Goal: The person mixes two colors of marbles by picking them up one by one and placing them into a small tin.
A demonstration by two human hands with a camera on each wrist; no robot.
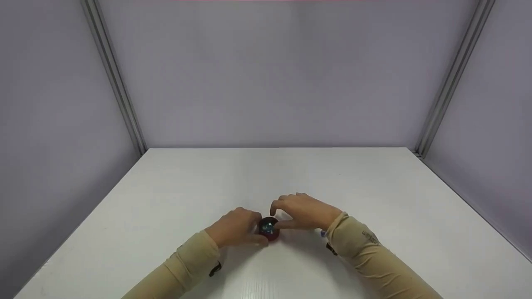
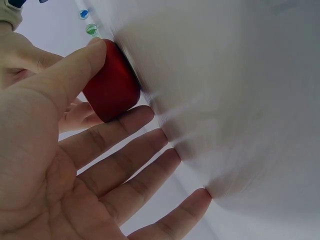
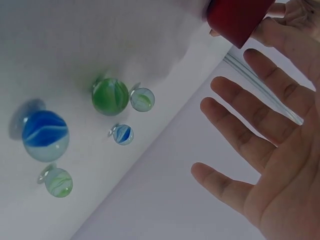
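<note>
A small red cup stands on the white table near the front edge, with shiny marbles inside it. My left hand holds the cup from the left; in the left wrist view its thumb and index finger flank the red cup, and the other fingertips rest on the table. My right hand arches just right of the cup. Its fingers are spread and hold nothing, beside the cup.
Several loose glass marbles lie on the table under my right wrist: a big blue one, a big green one and smaller ones. One blue marble peeks out in the head view. Grey booth walls enclose the table.
</note>
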